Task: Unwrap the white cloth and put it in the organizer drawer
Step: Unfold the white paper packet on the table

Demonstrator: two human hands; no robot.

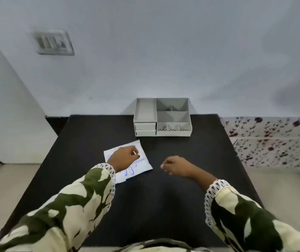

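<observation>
Nearest us, both camouflage-print sleeves [83, 197] with white lace cuffs reach forward over the black table [145, 206]. The near half of the table is bare between the arms.

Our left hand [124, 157] lies on top of the white cloth packet [141, 167], fingers curled down loosely; we cannot tell whether it pinches the wrapper or only presses on it. Our right hand [175, 166] is loosely fisted, holding nothing, just right of the packet and apart from it; whether it touches the table we cannot tell.

The packet lies flat, left of the table's centre, still wrapped, blue print on its face. Its long axis runs diagonally, from the near-left toward the far-right; its far corner points toward the organizer. Its near-left part is hidden under the left cuff.

Beyond the packet a strip of bare black surface separates it from the white organizer [162, 117], which stands at the far edge, about mid-width, backed against the wall. Its two small drawers [145, 129] are stacked at its front left, both closed, facing us. Open compartments fill the top and right.

Bare table lies to the organizer's left and right, out to both side edges.
</observation>
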